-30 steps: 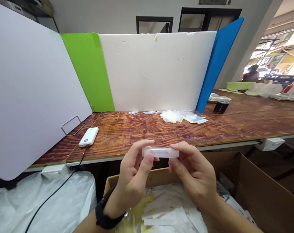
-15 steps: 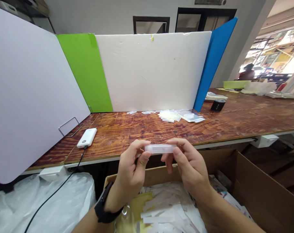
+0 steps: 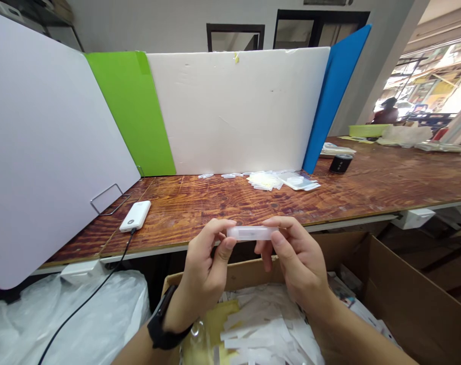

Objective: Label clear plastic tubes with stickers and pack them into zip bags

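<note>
Between my two hands is a small, translucent white rectangular plastic piece (image 3: pixel 252 233), held level just in front of the table edge. My left hand (image 3: pixel 208 256) pinches its left end between thumb and fingers. At the right end, the thumb and index finger of my right hand (image 3: pixel 297 256) close on it, the other fingers curled below. Whether the piece is a case or a strip I cannot make out. Below my hands, a cardboard box (image 3: pixel 409 284) holds a heap of white strips (image 3: pixel 259 324) and a yellowish sheet (image 3: pixel 219 324).
On the wooden table (image 3: pixel 192 203) lie a pile of pale strips (image 3: pixel 266 180), a white power bank (image 3: pixel 135 216) with a black cable, and a black cylinder (image 3: pixel 341 163). White, green and blue panels (image 3: pixel 238 111) stand behind. A plastic bag (image 3: pixel 105 309) is at lower left.
The hands and the plastic piece keep almost the same position and grip. The background has shifted very slightly left and up with the camera.
</note>
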Motion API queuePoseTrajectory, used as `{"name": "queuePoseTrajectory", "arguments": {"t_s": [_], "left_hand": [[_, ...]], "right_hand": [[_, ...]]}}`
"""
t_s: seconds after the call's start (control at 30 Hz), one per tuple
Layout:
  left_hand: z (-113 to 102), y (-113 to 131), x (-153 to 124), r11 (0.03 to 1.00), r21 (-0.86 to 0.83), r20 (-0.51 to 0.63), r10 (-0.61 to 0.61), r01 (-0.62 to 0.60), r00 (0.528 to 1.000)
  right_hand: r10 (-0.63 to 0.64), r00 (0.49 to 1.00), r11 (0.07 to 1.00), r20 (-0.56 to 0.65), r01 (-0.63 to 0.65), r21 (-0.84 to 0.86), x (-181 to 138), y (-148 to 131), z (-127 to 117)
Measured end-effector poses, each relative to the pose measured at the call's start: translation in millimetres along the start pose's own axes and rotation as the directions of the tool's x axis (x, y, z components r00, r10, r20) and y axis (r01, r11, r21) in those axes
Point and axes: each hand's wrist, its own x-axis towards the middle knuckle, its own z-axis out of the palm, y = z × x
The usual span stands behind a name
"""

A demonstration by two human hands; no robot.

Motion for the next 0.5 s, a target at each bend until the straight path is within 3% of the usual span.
{"name": "queuePoseTrajectory", "arguments": {"t_s": [0.5], "left_hand": [[-1.2, 1.3, -1.9, 1.0, 0.006, 0.013, 0.007, -0.008, 1.0]], "right_hand": [[-0.01, 1.0, 1.0, 0.013, 0.01, 0.002, 0.2, 0.0, 0.1]]}}
